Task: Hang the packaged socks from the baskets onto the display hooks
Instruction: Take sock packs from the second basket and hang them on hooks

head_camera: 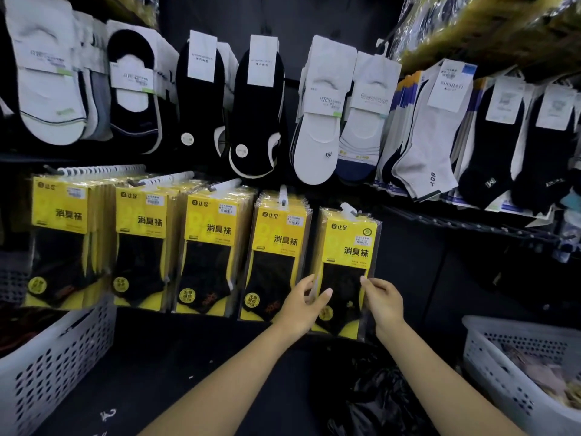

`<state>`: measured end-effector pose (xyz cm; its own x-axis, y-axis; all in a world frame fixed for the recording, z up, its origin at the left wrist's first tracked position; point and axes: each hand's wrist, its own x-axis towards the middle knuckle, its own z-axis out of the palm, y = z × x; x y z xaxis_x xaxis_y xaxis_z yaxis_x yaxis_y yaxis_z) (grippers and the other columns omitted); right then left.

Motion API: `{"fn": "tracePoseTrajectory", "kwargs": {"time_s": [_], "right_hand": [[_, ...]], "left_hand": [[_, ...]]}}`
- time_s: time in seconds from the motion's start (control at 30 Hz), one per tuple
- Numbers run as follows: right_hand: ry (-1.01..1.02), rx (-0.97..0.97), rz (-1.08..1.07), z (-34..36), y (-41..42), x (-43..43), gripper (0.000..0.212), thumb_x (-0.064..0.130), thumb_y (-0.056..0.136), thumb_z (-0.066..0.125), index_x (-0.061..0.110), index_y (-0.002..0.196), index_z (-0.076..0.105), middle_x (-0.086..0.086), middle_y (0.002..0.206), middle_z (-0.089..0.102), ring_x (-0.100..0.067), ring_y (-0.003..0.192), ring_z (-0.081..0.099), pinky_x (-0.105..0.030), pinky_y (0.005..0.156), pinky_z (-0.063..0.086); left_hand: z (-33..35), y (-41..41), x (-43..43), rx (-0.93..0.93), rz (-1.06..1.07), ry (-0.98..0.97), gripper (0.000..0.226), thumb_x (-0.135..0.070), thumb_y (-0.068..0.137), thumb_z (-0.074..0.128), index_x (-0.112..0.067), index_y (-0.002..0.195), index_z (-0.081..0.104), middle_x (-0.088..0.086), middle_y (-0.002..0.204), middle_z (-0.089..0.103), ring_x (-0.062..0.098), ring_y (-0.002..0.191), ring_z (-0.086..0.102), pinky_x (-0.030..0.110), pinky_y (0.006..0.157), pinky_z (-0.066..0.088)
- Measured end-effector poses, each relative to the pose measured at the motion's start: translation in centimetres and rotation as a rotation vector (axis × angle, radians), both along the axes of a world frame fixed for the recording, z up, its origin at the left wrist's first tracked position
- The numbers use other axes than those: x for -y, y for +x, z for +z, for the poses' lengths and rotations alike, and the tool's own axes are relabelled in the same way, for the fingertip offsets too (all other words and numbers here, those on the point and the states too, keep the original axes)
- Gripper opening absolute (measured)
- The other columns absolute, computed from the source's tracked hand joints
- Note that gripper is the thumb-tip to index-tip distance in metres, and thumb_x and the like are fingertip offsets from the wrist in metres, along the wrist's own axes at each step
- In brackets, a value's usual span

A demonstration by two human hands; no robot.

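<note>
The pack (347, 247) hangs at the right end of the lower row, its header tab threaded on the white hook (348, 210) — so this one looks all but hung, and the hands seem to be squaring it up. The left hand (301, 306) pinches the pack's lower left edge, thumb across the front. The right hand (383, 298) has a fingertip at the right edge, though I can't tell whether it grips or merely touches. Next, I'd say: let go, reach into the right basket (484, 357) for another, and line the small hole in its tab up with a hook. The pack is flat, glossy cellophane, crinkled at the seams, with stiff yellow card and a dark knit sock inside — the basket is white perforated plastic.
</note>
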<state>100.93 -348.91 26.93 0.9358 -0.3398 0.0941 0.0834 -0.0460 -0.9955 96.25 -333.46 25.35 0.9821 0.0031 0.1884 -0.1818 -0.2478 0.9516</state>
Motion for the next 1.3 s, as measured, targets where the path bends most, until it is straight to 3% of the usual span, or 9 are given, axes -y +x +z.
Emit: {"fn": "tracePoseTrajectory", "kwargs": {"time_s": [0.27, 0.4, 0.5, 0.63, 0.8, 0.93, 1.03, 1.17, 1.3], "right_hand": [[0.015, -0.17, 0.067, -12.7, -6.4, -1.2, 0.032, 0.011, 0.092, 0.061, 0.004, 0.122, 0.053, -0.014, 0.126, 0.058, -0.027, 0.117, 0.055, -0.038, 0.102, 0.044], [-0.022, -0.381, 0.219, -21.9, -11.2, -3.0, 0.031, 0.001, 0.094, 0.053, -0.005, 0.124, 0.049, -0.034, 0.121, 0.054, -0.045, 0.118, 0.051, -0.033, 0.088, 0.047], [-0.229, -0.571, 0.365, -28.7, -14.7, -3.3, 0.032, 0.016, 0.093, 0.059, 0.002, 0.121, 0.055, -0.013, 0.117, 0.061, -0.027, 0.109, 0.058, -0.031, 0.09, 0.047], [-0.314, -0.781, 0.421, -35.5, -18.9, -2.9, 0.027, 0.003, 0.089, 0.062, -0.012, 0.11, 0.059, -0.006, 0.079, 0.056, -0.002, 0.066, 0.054, -0.01, 0.055, 0.035], [-0.287, -0.959, 0.403, -38.3, -20.8, -3.1, 0.039, 0.009, 0.085, 0.069, -0.006, 0.119, 0.057, -0.016, 0.109, 0.061, -0.025, 0.097, 0.056, -0.021, 0.069, 0.04], [-0.252, -1.006, 0.437, -38.9, -20.5, -4.5, 0.055, 0.017, 0.089, 0.066, 0.004, 0.137, 0.044, -0.014, 0.132, 0.053, -0.024, 0.112, 0.054, -0.023, 0.08, 0.042], [-0.197, -1.014, 0.433, -39.7, -20.2, -5.2, 0.05, 0.018, 0.092, 0.061, 0.005, 0.137, 0.043, -0.014, 0.134, 0.052, -0.012, 0.09, 0.054, -0.013, 0.063, 0.043], [-0.157, -1.035, 0.412, -40.4, -19.6, -6.4, 0.056, 0.027, 0.091, 0.062, 0.009, 0.14, 0.041, -0.013, 0.14, 0.048, -0.028, 0.121, 0.051, -0.03, 0.088, 0.041], [-0.193, -1.03, 0.268, -41.0, -19.0, -7.2, 0.047, 0.027, 0.089, 0.065, 0.003, 0.128, 0.054, -0.017, 0.129, 0.057, -0.033, 0.115, 0.056, -0.035, 0.088, 0.045]], "left_hand": [[-13.0, -5.1, -5.6, -0.287, 0.102, 0.159, 0.05, -0.033, 0.092, 0.06, -0.016, 0.137, 0.046, 0.002, 0.138, 0.05, 0.018, 0.124, 0.048, 0.022, 0.09, 0.04], [-20.8, -11.0, -9.0, -0.522, 0.177, 0.133, 0.041, -0.018, 0.091, 0.062, 0.0, 0.127, 0.053, 0.013, 0.128, 0.058, 0.023, 0.117, 0.055, 0.022, 0.086, 0.044], [-26.2, -15.5, -11.4, -0.668, 0.296, 0.132, 0.036, -0.006, 0.089, 0.063, 0.01, 0.12, 0.057, 0.021, 0.117, 0.061, 0.031, 0.116, 0.056, 0.019, 0.081, 0.044], [-32.2, -20.6, -14.5, -0.848, 0.327, 0.195, 0.045, -0.022, 0.091, 0.063, 0.002, 0.128, 0.054, 0.017, 0.128, 0.056, 0.035, 0.122, 0.052, 0.038, 0.102, 0.041], [-37.8, -22.8, -16.2, -1.06, 0.353, 0.188, 0.048, -0.038, 0.093, 0.056, -0.001, 0.124, 0.056, 0.024, 0.127, 0.057, 0.038, 0.117, 0.055, 0.05, 0.1, 0.044], [-38.1, -22.6, -15.0, -1.066, 0.34, 0.115, 0.041, -0.039, 0.093, 0.054, -0.012, 0.124, 0.056, 0.013, 0.126, 0.059, 0.03, 0.114, 0.056, 0.033, 0.087, 0.042], [-38.4, -22.1, -14.8, -1.067, 0.36, 0.075, 0.044, -0.04, 0.093, 0.055, -0.01, 0.124, 0.055, 0.014, 0.127, 0.059, 0.031, 0.115, 0.056, 0.037, 0.091, 0.042], [-38.6, -21.3, -14.6, -1.107, 0.398, 0.018, 0.049, -0.042, 0.094, 0.052, -0.009, 0.129, 0.054, 0.015, 0.129, 0.057, 0.032, 0.117, 0.055, 0.041, 0.098, 0.043], [-38.6, -21.1, -14.6, -1.002, 0.51, 0.068, 0.033, -0.031, 0.094, 0.058, -0.001, 0.104, 0.066, 0.02, 0.105, 0.068, 0.034, 0.1, 0.062, 0.043, 0.093, 0.049]]}}
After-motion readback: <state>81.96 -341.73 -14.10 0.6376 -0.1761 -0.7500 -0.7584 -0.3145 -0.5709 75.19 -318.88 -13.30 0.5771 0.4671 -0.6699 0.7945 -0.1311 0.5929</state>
